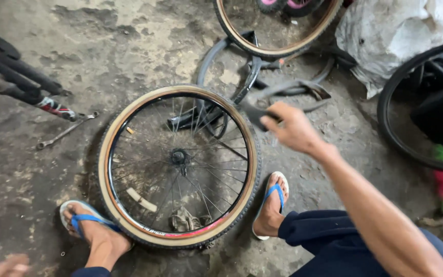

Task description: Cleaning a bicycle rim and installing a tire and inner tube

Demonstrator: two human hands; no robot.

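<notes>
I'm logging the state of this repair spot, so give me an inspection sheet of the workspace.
Surface: stained, patchy concrete floor.
Job's things: tan-walled spoked bicycle wheel lying flat between two feet in blue-strapped sandals; blurred dark strip in the right hand.
Clutter: metal spanner, black inner tubes, rag under the spokes.
Hands: right hand gripping the strip above the rim; left hand at the lower edge, grip unclear.
Cables: nothing seen.
Surroundings: second tan wheel, black tyre, white sack, black bicycle frame.

Floor: stained grey concrete floor (129, 46) carried everything.
Centre: tan-walled spoked bicycle wheel (178, 166) lay flat.
Left of wheel: slim steel spanner (66, 131) lay.
Beyond wheel: black rubber inner tube (242, 77) lay.
</notes>
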